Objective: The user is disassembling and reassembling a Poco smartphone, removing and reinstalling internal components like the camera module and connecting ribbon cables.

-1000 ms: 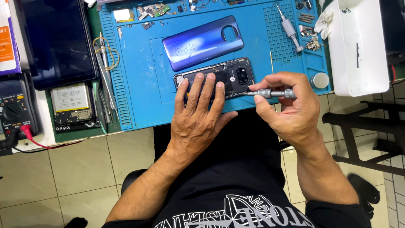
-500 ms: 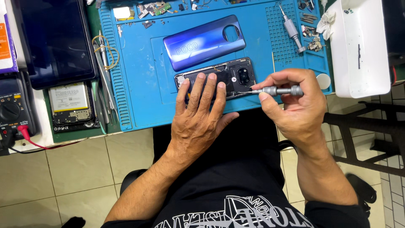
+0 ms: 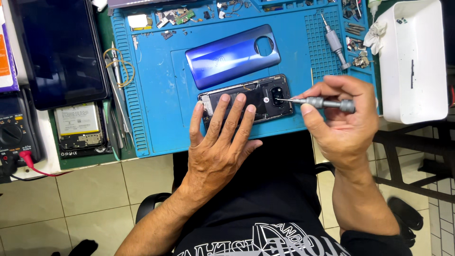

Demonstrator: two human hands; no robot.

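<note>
The person sits at a blue work mat (image 3: 156, 95) and bends over an opened phone (image 3: 246, 99) that lies face down near the front edge of the mat, with its back taken off so the dark inside parts show. The left hand (image 3: 220, 142) lies flat on the phone, its 4 fingers (image 3: 232, 114) spread over the left half and pressing it to the mat; this hand grips nothing, it only holds the phone down. The right hand (image 3: 339, 123) is closed around a small grey screwdriver (image 3: 317, 102), thumb below and fingers above, and the thin tip touches the phone at the camera end, on its right side. Just behind the phone, touching or almost touching it, lies the shiny blue back cover (image 3: 232, 54) with a round hole for the camera. A second grey screwdriver (image 3: 334, 40) rests on the ribbed right part of the mat, and small screws and parts (image 3: 175, 16) are scattered along the far edge. To the right of the mat stands a white tray (image 3: 417, 61). On the left side I see a dark tablet (image 3: 59, 52), under it another opened phone (image 3: 78, 125), and a meter with a red lead (image 3: 14, 132).
</note>
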